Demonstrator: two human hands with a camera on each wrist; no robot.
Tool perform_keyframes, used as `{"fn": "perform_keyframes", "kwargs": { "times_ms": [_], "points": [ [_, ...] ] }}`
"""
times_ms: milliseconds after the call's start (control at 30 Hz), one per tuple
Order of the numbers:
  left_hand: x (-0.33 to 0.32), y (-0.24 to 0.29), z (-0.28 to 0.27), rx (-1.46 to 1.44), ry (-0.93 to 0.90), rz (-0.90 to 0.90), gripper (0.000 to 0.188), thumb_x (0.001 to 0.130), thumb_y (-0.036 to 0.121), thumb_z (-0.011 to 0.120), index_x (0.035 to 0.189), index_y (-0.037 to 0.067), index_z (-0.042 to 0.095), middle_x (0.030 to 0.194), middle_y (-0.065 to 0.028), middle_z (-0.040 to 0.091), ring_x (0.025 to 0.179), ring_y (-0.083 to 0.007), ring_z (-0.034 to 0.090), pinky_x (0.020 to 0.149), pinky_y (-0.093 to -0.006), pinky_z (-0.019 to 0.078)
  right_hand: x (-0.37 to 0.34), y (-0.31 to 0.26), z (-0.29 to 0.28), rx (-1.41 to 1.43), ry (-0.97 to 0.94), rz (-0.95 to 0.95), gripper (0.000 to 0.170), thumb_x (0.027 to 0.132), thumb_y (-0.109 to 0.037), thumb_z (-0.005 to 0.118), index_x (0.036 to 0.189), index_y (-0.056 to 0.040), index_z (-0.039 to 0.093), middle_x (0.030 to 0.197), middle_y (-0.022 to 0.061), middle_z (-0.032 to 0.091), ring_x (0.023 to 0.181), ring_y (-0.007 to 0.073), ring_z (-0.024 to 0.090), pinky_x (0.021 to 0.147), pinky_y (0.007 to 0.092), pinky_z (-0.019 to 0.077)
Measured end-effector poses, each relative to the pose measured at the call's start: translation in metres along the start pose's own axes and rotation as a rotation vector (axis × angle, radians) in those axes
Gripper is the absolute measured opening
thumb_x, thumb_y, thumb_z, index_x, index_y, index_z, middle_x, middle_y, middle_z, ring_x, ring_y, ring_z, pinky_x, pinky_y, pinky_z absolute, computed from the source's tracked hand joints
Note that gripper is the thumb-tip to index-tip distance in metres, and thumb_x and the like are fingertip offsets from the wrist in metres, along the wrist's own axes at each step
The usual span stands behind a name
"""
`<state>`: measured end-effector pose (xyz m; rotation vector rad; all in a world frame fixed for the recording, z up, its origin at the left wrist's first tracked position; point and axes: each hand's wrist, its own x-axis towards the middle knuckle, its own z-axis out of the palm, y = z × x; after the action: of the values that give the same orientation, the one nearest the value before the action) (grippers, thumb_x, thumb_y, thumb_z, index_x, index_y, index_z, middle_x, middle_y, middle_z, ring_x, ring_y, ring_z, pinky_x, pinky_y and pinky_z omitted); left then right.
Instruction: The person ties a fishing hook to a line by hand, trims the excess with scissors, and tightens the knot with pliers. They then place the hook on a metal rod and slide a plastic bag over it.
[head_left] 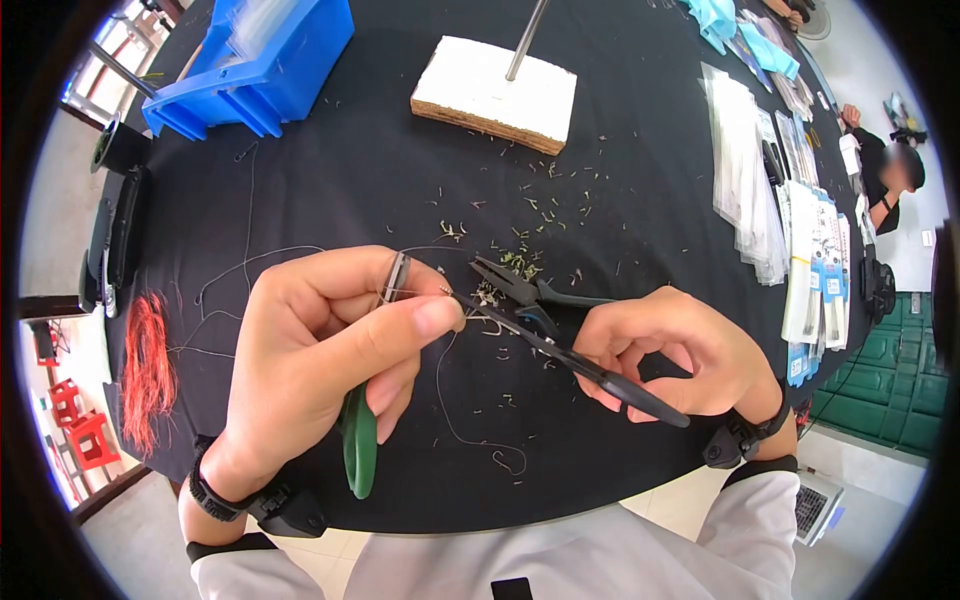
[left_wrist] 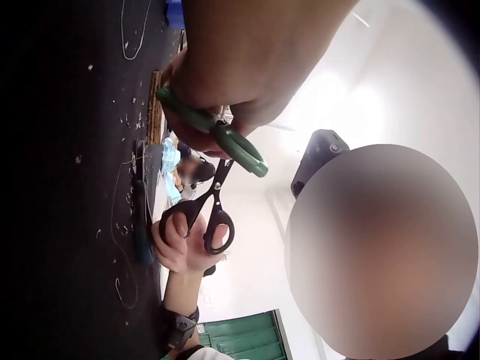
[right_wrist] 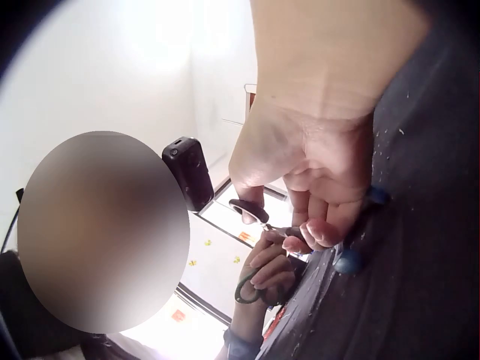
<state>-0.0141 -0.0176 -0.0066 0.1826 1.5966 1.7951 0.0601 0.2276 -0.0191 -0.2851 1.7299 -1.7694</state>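
My left hand (head_left: 330, 350) pinches a small piece with thin line between thumb and index finger; the piece is too small to make out. Tucked in the same palm is a pair of green-handled scissors (head_left: 358, 445), whose green loops (left_wrist: 244, 154) show in the left wrist view. A narrow greyish strip crosses the index finger. My right hand (head_left: 680, 350) holds black scissors (head_left: 600, 372), fingers and thumb in the loops. Their blade tips reach right to the left fingertips. Pliers (head_left: 515, 285) lie on the black cloth just beyond the scissors.
Small clippings (head_left: 520, 262) scatter over the cloth, with a loose line (head_left: 450, 420) near the front. A white-topped block (head_left: 495, 85) carries a metal rod. Around it are a blue bin (head_left: 270, 90), red threads (head_left: 148, 370) and clear packets (head_left: 740, 170). Another person sits far right.
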Motion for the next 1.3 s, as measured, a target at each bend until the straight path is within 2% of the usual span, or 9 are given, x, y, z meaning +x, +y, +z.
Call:
{"fn": "perform_keyframes", "kwargs": {
  "times_ms": [267, 367, 667, 767, 900, 1067, 1167, 1300],
  "points": [
    [-0.002, -0.001, 0.004, 0.016, 0.085, -0.003, 0.016, 0.089, 0.009, 0.051, 0.086, -0.006, 0.054, 0.045, 0.0001, 0.040, 0.030, -0.0081, 0.037, 0.031, -0.0195, 0.0312, 0.004, 0.004, 0.010, -0.076, 0.056, -0.031, 0.016, 0.083, -0.008, 0.060, 0.091, 0.0030, 0.051, 0.072, 0.0054, 0.055, 0.063, 0.0077, 0.052, 0.051, 0.0199, 0.0431],
    [-0.004, -0.004, 0.000, -0.129, 0.060, -0.028, 0.018, 0.089, 0.010, 0.058, 0.092, -0.007, 0.058, 0.050, -0.0012, 0.048, 0.038, -0.0074, 0.044, 0.036, -0.0196, 0.0339, 0.004, 0.006, 0.012, -0.079, 0.066, -0.041, 0.017, 0.084, -0.009, 0.060, 0.090, 0.0026, 0.050, 0.069, 0.0057, 0.054, 0.058, 0.0072, 0.051, 0.051, 0.0200, 0.0423],
    [-0.009, -0.012, 0.008, -0.210, 0.166, -0.023, 0.019, 0.090, 0.012, 0.056, 0.094, -0.006, 0.056, 0.052, -0.0011, 0.046, 0.038, -0.0084, 0.045, 0.036, -0.0205, 0.0348, 0.006, 0.003, 0.022, -0.224, 0.115, -0.033, 0.018, 0.084, -0.016, 0.061, 0.086, -0.0018, 0.050, 0.059, 0.0020, 0.048, 0.049, 0.0069, 0.041, 0.045, 0.0222, 0.0313],
    [-0.011, -0.013, 0.009, -0.247, 0.182, -0.020, 0.019, 0.091, 0.012, 0.056, 0.094, -0.006, 0.056, 0.052, -0.0013, 0.046, 0.038, -0.0086, 0.044, 0.036, -0.0208, 0.0352, 0.007, 0.001, 0.025, -0.219, 0.128, -0.040, 0.019, 0.084, -0.017, 0.062, 0.085, -0.0022, 0.049, 0.057, 0.0025, 0.046, 0.047, 0.0081, 0.038, 0.044, 0.0233, 0.0310],
    [-0.010, -0.010, 0.016, -0.168, 0.235, -0.032, 0.020, 0.094, 0.016, 0.046, 0.089, -0.003, 0.053, 0.049, 0.0022, 0.038, 0.033, -0.0088, 0.039, 0.033, -0.0193, 0.0296, 0.008, 0.002, 0.028, -0.233, 0.148, -0.051, 0.021, 0.084, -0.018, 0.063, 0.086, -0.0023, 0.049, 0.057, 0.0029, 0.047, 0.046, 0.0100, 0.040, 0.044, 0.0238, 0.0314],
    [-0.010, -0.010, 0.017, -0.178, 0.221, -0.042, 0.020, 0.094, 0.016, 0.046, 0.087, -0.002, 0.053, 0.049, 0.0024, 0.038, 0.033, -0.0087, 0.039, 0.033, -0.0191, 0.0296, 0.008, 0.001, 0.028, -0.273, 0.154, -0.047, 0.021, 0.083, -0.018, 0.064, 0.086, -0.0024, 0.049, 0.057, 0.0041, 0.047, 0.046, 0.0122, 0.042, 0.045, 0.0250, 0.0331],
    [-0.010, -0.011, 0.017, -0.185, 0.218, -0.038, 0.020, 0.094, 0.016, 0.046, 0.087, -0.001, 0.053, 0.049, 0.0025, 0.038, 0.033, -0.0086, 0.039, 0.033, -0.0190, 0.0297, 0.009, 0.001, 0.026, -0.339, 0.120, -0.070, 0.021, 0.081, -0.015, 0.063, 0.090, 0.0007, 0.053, 0.068, 0.0036, 0.062, 0.054, 0.0084, 0.056, 0.042, 0.0185, 0.0365],
    [-0.010, -0.011, 0.018, -0.205, 0.219, -0.041, 0.020, 0.094, 0.017, 0.047, 0.086, 0.000, 0.053, 0.049, 0.0028, 0.038, 0.033, -0.0084, 0.039, 0.033, -0.0189, 0.0296, 0.009, 0.001, 0.026, -0.346, 0.118, -0.064, 0.021, 0.081, -0.016, 0.063, 0.089, 0.0009, 0.053, 0.067, 0.0038, 0.062, 0.053, 0.0084, 0.055, 0.042, 0.0186, 0.0366]
  ]
}}
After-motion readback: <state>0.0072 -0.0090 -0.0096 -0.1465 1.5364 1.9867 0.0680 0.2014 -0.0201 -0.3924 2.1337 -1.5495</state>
